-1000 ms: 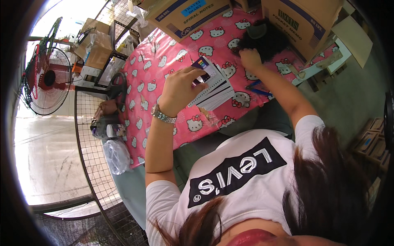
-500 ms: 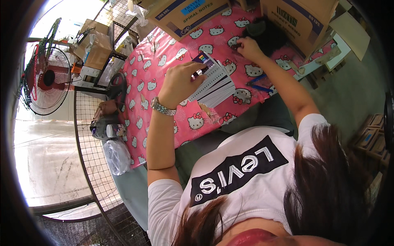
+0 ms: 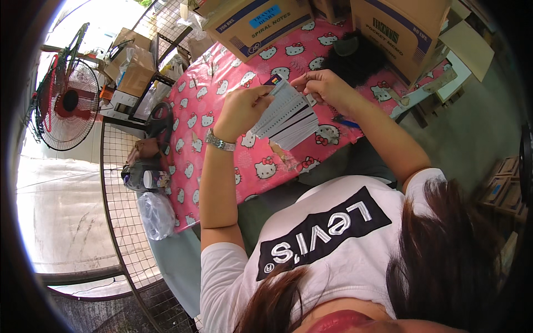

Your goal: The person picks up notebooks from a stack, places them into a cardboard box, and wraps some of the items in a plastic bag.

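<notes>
A fanned stack of white punched sheets (image 3: pixel 291 114), with rows of small holes along their edges, lies on the pink table cover. A dark purple cover sheet (image 3: pixel 275 79) shows at its top end. My left hand (image 3: pixel 244 110), with a silver watch at the wrist, is closed on the left edge of the upper sheets. At their upper right corner, my right hand (image 3: pixel 327 90) has its fingertips pinched together; anything between them is too small to make out. Just beyond that hand sits a heap of fine black strands (image 3: pixel 358 58).
Two large cardboard boxes (image 3: pixel 261 25) (image 3: pixel 397 36) stand along the far side. A blue slim tool (image 3: pixel 348 122) lies right of the sheets. At the left are a fan (image 3: pixel 69 102), black scissors-like handles (image 3: pixel 160 119), a lidded jar (image 3: pixel 155 178) and a clear plastic bag (image 3: pixel 157 215).
My right hand has come back from the black heap to the top corner of the sheets. My left hand has shifted slightly, and less of the purple cover shows.
</notes>
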The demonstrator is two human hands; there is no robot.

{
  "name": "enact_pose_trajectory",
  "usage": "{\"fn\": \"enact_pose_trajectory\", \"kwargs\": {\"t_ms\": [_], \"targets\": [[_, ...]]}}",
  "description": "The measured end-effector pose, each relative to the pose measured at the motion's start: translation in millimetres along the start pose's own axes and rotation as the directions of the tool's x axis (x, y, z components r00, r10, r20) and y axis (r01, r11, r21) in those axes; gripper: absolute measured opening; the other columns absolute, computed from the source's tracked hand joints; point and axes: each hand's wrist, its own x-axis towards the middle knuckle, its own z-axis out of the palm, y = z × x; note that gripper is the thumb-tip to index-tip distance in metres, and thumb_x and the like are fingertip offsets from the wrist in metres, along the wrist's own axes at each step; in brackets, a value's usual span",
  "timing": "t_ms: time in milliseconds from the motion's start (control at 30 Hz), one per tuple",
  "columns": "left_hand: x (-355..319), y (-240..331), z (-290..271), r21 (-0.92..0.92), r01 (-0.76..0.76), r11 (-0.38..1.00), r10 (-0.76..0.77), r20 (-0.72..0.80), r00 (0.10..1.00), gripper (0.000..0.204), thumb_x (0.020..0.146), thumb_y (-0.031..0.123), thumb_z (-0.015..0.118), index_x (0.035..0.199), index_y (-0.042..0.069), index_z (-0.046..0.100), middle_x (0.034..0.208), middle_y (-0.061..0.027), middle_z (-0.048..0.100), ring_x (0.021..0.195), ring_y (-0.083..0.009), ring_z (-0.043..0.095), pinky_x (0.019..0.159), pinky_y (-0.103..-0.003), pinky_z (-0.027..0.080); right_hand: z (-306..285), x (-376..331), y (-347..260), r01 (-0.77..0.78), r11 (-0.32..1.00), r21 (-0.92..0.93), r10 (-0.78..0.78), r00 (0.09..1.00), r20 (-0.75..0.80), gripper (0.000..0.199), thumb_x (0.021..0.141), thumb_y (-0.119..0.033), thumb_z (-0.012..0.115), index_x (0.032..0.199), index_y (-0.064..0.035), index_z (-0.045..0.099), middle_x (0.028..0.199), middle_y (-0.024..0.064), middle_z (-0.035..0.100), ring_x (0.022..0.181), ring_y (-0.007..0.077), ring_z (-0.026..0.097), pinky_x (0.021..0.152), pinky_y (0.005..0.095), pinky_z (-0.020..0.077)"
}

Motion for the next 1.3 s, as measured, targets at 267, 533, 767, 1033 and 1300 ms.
{"fn": "enact_pose_trajectory", "kwargs": {"t_ms": [267,533,767,1033,1300], "targets": [[-2,-3,11,-0.021,-0.136,0.99,0.13,-0.196,0.972,0.027,0.088,0.011,0.06,0.115,0.008,0.061,0.091,-0.017,0.069,0.076,-0.0301,0.068,0.067,-0.038,0.052,3,-5,-5,0.305,0.802,-0.513,-0.33,0.943,0.045,0.026,0.083,-0.011,0.058,0.103,-0.0007,0.072,0.087,0.0048,0.066,0.08,0.0136,0.062,0.078,0.0272,0.049],[-7,-1,14,0.087,-0.204,0.975,0.218,-0.205,0.954,0.02,0.087,0.011,0.064,0.107,0.009,0.063,0.088,-0.0141,0.068,0.072,-0.0281,0.067,0.066,-0.037,0.051,10,5,-19,0.053,0.998,0.021,-0.054,0.996,0.071,0.026,0.086,-0.01,0.053,0.106,0.0001,0.067,0.094,0.0076,0.066,0.072,0.0103,0.058,0.062,0.026,0.048],[1,-14,6,-0.118,-0.027,0.993,0.018,-0.075,0.997,0.03,0.078,0.015,0.078,0.104,0.009,0.063,0.076,-0.0026,0.064,0.066,-0.0075,0.058,0.059,-0.025,0.045,24,22,-2,0.375,0.906,-0.197,-0.384,0.923,-0.012,0.035,0.079,-0.018,0.076,0.105,0.0012,0.064,0.091,0.0059,0.067,0.076,0.0126,0.061,0.068,0.027,0.0497],[5,-28,7,-0.249,0.012,0.968,-0.015,-0.009,1.0,0.033,0.076,0.012,0.081,0.103,0.008,0.061,0.073,0.0066,0.049,0.061,-0.0037,0.035,0.055,-0.022,0.033,27,33,8,0.403,0.882,-0.245,-0.422,0.906,-0.028,0.037,0.073,-0.019,0.081,0.102,-0.0038,0.064,0.088,0.0049,0.065,0.082,0.0123,0.061,0.073,0.0281,0.0489],[3,-4,-3,-0.049,-0.038,0.998,0.036,-0.046,0.998,0.024,0.085,0.01,0.07,0.106,0.007,0.06,0.07,-0.001,0.054,0.057,-0.011,0.047,0.056,-0.028,0.04,26,39,-1,0.298,0.713,-0.635,-0.492,0.857,-0.151,0.051,0.079,-0.022,0.073,0.122,-0.005,0.053,0.096,0.0073,0.056,0.084,0.0167,0.055,0.076,0.0291,0.0463]]}}
